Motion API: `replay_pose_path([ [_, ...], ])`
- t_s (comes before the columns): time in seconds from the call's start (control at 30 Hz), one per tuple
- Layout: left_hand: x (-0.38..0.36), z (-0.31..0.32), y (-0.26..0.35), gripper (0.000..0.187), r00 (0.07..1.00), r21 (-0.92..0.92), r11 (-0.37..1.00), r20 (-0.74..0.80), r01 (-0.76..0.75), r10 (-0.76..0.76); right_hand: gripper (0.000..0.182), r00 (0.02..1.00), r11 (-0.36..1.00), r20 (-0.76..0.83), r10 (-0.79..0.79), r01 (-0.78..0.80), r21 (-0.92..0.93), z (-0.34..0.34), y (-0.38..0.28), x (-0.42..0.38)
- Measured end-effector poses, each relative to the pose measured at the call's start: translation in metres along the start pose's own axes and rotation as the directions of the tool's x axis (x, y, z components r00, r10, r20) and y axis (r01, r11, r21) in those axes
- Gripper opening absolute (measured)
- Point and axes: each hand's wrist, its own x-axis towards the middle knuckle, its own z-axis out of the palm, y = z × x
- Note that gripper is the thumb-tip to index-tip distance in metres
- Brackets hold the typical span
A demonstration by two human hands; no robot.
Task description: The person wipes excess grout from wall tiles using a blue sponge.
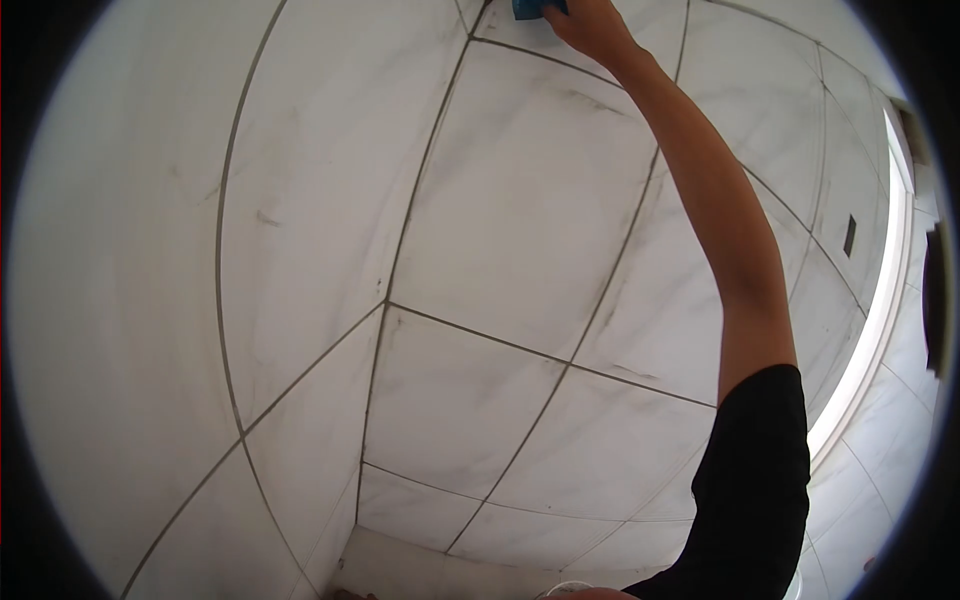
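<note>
My right hand (585, 22) is raised at the top edge of the view, its arm reaching up from the lower right in a black short sleeve. The fingers are closed on a blue item (527, 9), partly cut off by the frame edge; whether it is a cloth or a sponge I cannot tell. It lies against or close to the white marbled tile wall (530, 190), near the corner where two tiled walls meet. My left hand does not show.
Another tiled wall (300, 200) stands on the left, with dark joints and faint smudges. A small dark rectangle (850, 236) marks the right wall. Beyond it are a bright white frame (868, 370) and a dark object (934, 300). Skin-coloured shapes at the bottom edge are unclear.
</note>
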Motion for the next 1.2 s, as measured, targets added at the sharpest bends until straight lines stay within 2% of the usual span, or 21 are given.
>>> replay_pose_path([
  [0.03, 0.003, 0.000, -0.004, 0.072, 1.000, -0.001, 1.000, 0.006, 0.003, -0.003, 0.019, 1.000, 1.000, -0.002, 0.007, -0.007, 0.010, 0.022, 0.000, 0.001],
  [0.1, 0.010, 0.000, -0.009, 0.071, 1.000, 0.000, 1.000, 0.015, 0.004, -0.004, 0.019, 0.981, 0.973, 0.007, 0.193, -0.190, -0.131, 0.062, -0.004, 0.001],
  [0.2, 0.016, 0.005, -0.012, 0.070, 0.999, 0.011, 1.000, 0.033, -0.001, 0.000, 0.020, 0.983, 0.978, -0.011, 0.185, -0.185, -0.092, 0.099, -0.024, -0.006],
  [0.27, 0.014, 0.009, -0.016, 0.070, 0.999, 0.012, 1.000, 0.042, 0.008, -0.008, 0.020, 0.976, 0.973, -0.032, 0.216, -0.217, -0.073, 0.097, -0.035, -0.015],
  [0.33, 0.010, 0.011, -0.025, 0.069, 0.999, 0.013, 1.000, 0.036, 0.024, -0.024, 0.018, 0.972, 0.974, 0.234, 0.030, -0.081, 0.211, 0.070, -0.034, -0.024],
  [0.37, 0.010, 0.010, -0.027, 0.069, 0.999, 0.010, 1.000, 0.028, 0.028, -0.029, 0.016, 0.918, 0.966, 0.375, 0.130, -0.202, 0.160, 0.041, -0.053, -0.018],
  [0.4, 0.010, 0.011, -0.028, 0.068, 0.999, 0.009, 1.000, 0.024, 0.027, -0.028, 0.016, 0.919, 0.966, 0.372, 0.126, -0.199, 0.165, 0.038, -0.050, -0.014],
  [0.47, 0.013, 0.011, -0.020, 0.068, 1.000, 0.010, 1.000, 0.011, 0.007, -0.007, 0.016, 0.984, 0.984, -0.016, 0.180, -0.180, -0.009, 0.039, -0.036, -0.004],
  [0.5, 0.015, 0.010, -0.018, 0.067, 1.000, 0.016, 1.000, 0.005, 0.002, -0.002, 0.015, 0.969, 0.985, -0.176, 0.170, -0.173, -0.001, 0.050, -0.022, 0.002],
  [0.57, 0.013, 0.011, -0.017, 0.067, 1.000, 0.017, 1.000, -0.003, 0.007, -0.007, 0.014, 0.965, 0.976, -0.156, 0.212, -0.217, -0.016, 0.089, -0.003, 0.002],
  [0.67, 0.011, 0.013, -0.015, 0.066, 1.000, 0.021, 1.000, -0.015, 0.010, -0.009, 0.014, 0.964, 0.969, -0.128, 0.233, -0.241, -0.049, 0.096, -0.021, -0.001],
  [0.73, 0.010, 0.014, -0.020, 0.065, 1.000, 0.019, 1.000, -0.024, 0.018, -0.017, 0.012, 0.887, 0.896, 0.320, 0.333, -0.403, 0.185, 0.065, -0.023, 0.009],
  [0.77, 0.009, 0.015, -0.021, 0.065, 0.999, 0.012, 1.000, -0.026, 0.020, -0.020, 0.008, 0.929, 0.906, 0.228, 0.291, -0.344, 0.246, 0.062, -0.021, 0.009],
  [0.8, 0.009, 0.016, -0.022, 0.065, 0.999, 0.012, 1.000, -0.029, 0.019, -0.018, 0.008, 0.930, 0.906, 0.227, 0.288, -0.341, 0.251, 0.064, -0.018, 0.013],
  [0.87, 0.010, 0.015, -0.016, 0.064, 0.999, 0.028, 1.000, -0.033, -0.004, 0.005, 0.009, 0.937, 0.941, -0.112, 0.332, -0.337, -0.027, 0.063, -0.007, 0.017],
  [0.9, 0.012, 0.013, -0.013, 0.064, 0.999, 0.035, 0.999, -0.040, -0.011, 0.013, 0.012, 0.941, 0.948, -0.143, 0.308, -0.317, -0.042, 0.080, 0.004, 0.011],
  [1.0, 0.012, 0.010, -0.012, 0.063, 0.999, 0.057, 0.998, -0.050, -0.018, 0.020, 0.014, 0.936, 0.932, -0.008, 0.351, -0.350, -0.089, 0.108, -0.021, 0.001],
  [1.03, 0.013, 0.010, -0.013, 0.063, 0.998, 0.056, 0.998, -0.056, -0.017, 0.020, 0.013, 0.938, 0.938, 0.090, 0.335, -0.341, 0.068, 0.094, -0.016, 0.008],
  [1.07, 0.013, 0.011, -0.014, 0.063, 0.998, 0.054, 0.998, -0.057, -0.012, 0.016, 0.013, 0.963, 0.956, 0.115, 0.243, -0.258, 0.140, 0.090, 0.004, 0.015],
  [1.13, 0.009, 0.013, -0.016, 0.062, 0.998, 0.057, 0.998, -0.059, -0.008, 0.011, 0.013, 0.955, 0.956, -0.029, 0.295, -0.295, -0.003, 0.071, 0.002, 0.018],
  [1.2, 0.009, 0.012, -0.004, 0.061, 0.997, 0.066, 0.997, -0.063, -0.033, 0.037, 0.012, 0.927, 0.930, -0.081, 0.367, -0.367, 0.007, 0.075, -0.003, 0.016],
])
